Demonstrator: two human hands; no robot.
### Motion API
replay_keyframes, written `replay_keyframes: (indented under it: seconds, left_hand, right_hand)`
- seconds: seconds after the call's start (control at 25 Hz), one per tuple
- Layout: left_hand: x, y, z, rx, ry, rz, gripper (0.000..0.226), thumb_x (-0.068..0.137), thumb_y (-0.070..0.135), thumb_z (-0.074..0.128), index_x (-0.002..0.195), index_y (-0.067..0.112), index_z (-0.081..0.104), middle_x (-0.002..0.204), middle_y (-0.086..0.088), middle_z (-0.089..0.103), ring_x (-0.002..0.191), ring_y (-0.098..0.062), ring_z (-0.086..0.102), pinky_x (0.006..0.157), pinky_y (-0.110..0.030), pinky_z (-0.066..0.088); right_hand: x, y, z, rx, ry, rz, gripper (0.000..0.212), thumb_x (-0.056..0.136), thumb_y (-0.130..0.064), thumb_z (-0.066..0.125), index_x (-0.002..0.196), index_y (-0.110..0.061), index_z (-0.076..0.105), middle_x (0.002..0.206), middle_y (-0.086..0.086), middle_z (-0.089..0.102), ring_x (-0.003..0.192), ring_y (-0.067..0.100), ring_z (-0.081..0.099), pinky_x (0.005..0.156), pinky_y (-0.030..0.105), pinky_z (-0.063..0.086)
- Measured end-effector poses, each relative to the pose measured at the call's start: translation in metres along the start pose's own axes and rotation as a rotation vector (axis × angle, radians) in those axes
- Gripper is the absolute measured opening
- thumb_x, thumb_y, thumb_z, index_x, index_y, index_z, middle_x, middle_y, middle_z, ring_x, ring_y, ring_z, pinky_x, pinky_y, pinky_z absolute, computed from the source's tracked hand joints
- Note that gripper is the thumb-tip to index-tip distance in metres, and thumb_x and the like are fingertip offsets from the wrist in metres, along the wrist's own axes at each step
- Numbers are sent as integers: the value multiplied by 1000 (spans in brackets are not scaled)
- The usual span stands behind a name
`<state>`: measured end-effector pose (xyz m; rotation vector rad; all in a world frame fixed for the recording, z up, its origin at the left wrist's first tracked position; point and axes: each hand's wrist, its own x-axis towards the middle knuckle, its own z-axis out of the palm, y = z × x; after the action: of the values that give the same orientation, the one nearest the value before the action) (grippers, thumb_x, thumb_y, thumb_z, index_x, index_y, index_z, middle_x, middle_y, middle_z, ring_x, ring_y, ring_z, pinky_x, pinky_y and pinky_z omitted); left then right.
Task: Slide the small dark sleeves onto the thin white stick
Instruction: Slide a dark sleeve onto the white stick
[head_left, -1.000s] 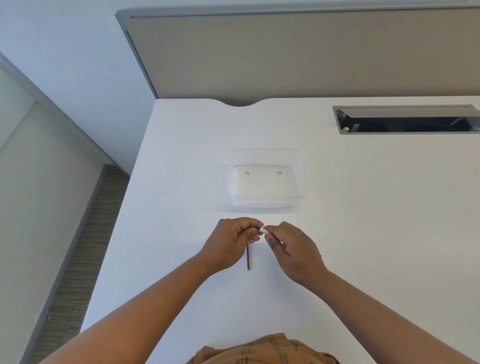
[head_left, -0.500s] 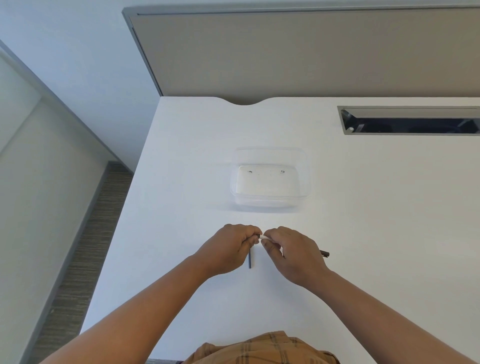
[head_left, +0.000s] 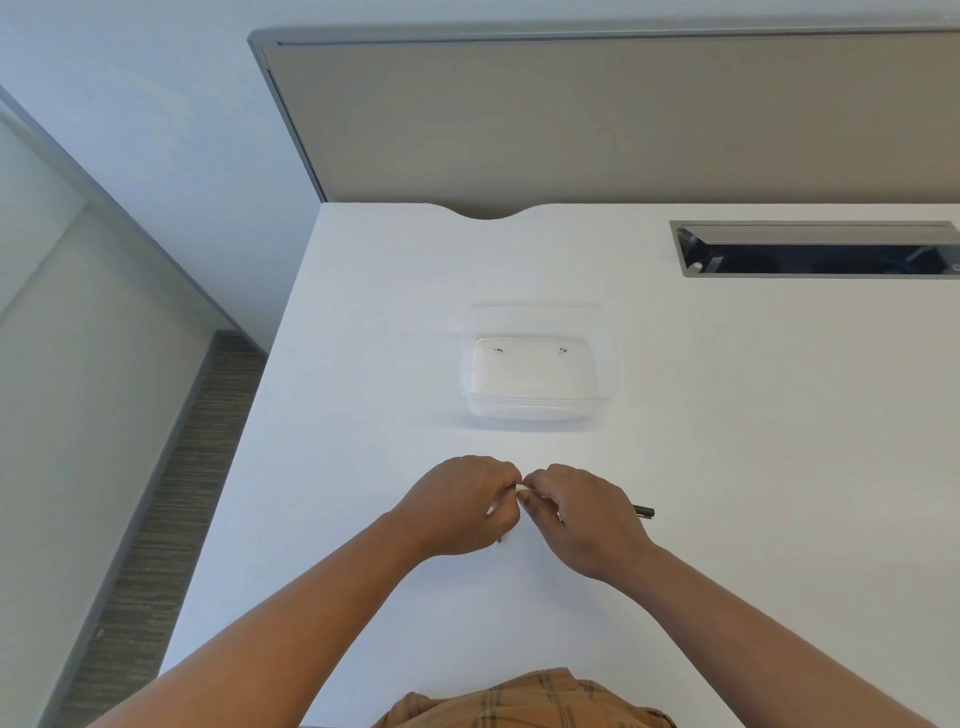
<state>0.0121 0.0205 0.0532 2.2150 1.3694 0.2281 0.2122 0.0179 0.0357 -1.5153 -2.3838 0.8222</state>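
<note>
Sleeves, small and dark, are hard to make out: a dark tip pokes out beneath the left hand, and whether it is a sleeve or a stick end cannot be told. A bit of the thin white stick shows as a pale sliver in the narrow gap where the two hands meet, on the person's side of the clear plastic container and well apart from it. The left hand has its fingers curled in around that sliver and the dark piece below. The right hand pinches the pale sliver from the other side with thumb and forefinger, its fingertips touching those of the left hand. Both hands sit low over the white tabletop. A dark pen-like object sticks out from behind the right hand, lying on the tabletop on the side away from the left hand. The clear container holds two tiny dark specks near its far wall. Beyond the container and off to the right, a grey cable slot is set into the tabletop, and a grey partition panel stands along the far edge. A plaid orange shirt shows at the bottom, nearest the person.
</note>
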Motion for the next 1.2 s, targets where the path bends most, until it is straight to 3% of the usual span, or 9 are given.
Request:
replay_keyframes:
  seconds: [0.16, 0.36, 0.48, 0.56, 0.76, 0.84, 0.96, 1.08, 1.2]
  left_hand:
    - [2, 4, 4, 134, -43, -11, 29, 89, 36, 36, 77, 14, 52, 70, 0, 60, 65, -23, 54, 59, -38, 46]
    - [2, 8, 5, 100, 6, -54, 32, 90, 38, 31, 78, 13, 47, 68, 1, 56, 63, -20, 51, 57, -38, 41]
    - [2, 9, 3, -212, 99, -163, 28, 91, 35, 35, 85, 20, 58, 66, 5, 57, 62, -10, 50, 55, -29, 37]
    - [4, 12, 2, -557, 156, -259, 22, 96, 28, 45, 92, 25, 67, 76, 4, 69, 68, -8, 61, 61, -27, 48]
    - [9, 23, 2, -922, 236, -309, 16, 100, 26, 55, 94, 28, 69, 85, 5, 74, 82, -11, 70, 72, -17, 51]
    - [10, 24, 2, -895, 251, -299, 15, 102, 27, 52, 93, 29, 64, 84, 7, 70, 79, -11, 64, 73, -22, 49]
    - [8, 23, 1, -651, 214, -209, 14, 103, 28, 45, 96, 32, 56, 84, 14, 63, 76, -7, 58, 70, -27, 47]
    - [9, 23, 0, -357, 160, -104, 16, 105, 33, 40, 103, 33, 56, 94, 13, 59, 86, -9, 57, 76, -38, 52]
    - [8, 19, -2, -280, 162, -75, 19, 104, 36, 46, 108, 30, 63, 93, 17, 54, 86, -10, 57, 76, -40, 52]
  right_hand:
    - [-3, -4, 1, -51, 8, -16, 33, 98, -49, 31, 86, -31, 55, 70, -10, 48, 65, 12, 47, 54, 30, 28]
    - [-4, -6, 4, 52, 10, 10, 33, 100, -46, 32, 88, -29, 58, 73, -9, 55, 68, 14, 52, 59, 31, 38]
    - [0, -5, 2, 280, 20, 33, 24, 105, -32, 40, 100, -28, 63, 79, -9, 59, 77, 12, 55, 68, 29, 45]
    - [0, -5, -1, 435, 62, 40, 22, 106, -27, 42, 108, -33, 63, 85, -13, 64, 80, 9, 59, 71, 23, 48]
    - [0, -8, -3, 549, 100, 118, 21, 103, -46, 50, 122, -42, 55, 87, -8, 76, 64, 18, 67, 61, 32, 53]
    - [0, -9, -7, 568, 146, 161, 30, 96, -59, 51, 117, -39, 58, 87, -13, 75, 73, 12, 68, 66, 30, 54]
    - [2, -9, -16, 683, 226, 201, 26, 89, -55, 54, 88, -30, 62, 73, -2, 66, 64, 15, 59, 63, 35, 50]
    - [6, -9, -27, 735, 68, 265, 41, 90, -57, 52, 74, -20, 58, 62, -2, 56, 56, 12, 46, 57, 31, 40]
    - [7, -8, -36, 829, -155, 343, 41, 98, -48, 52, 66, -22, 57, 59, -3, 53, 50, 12, 38, 50, 24, 32]
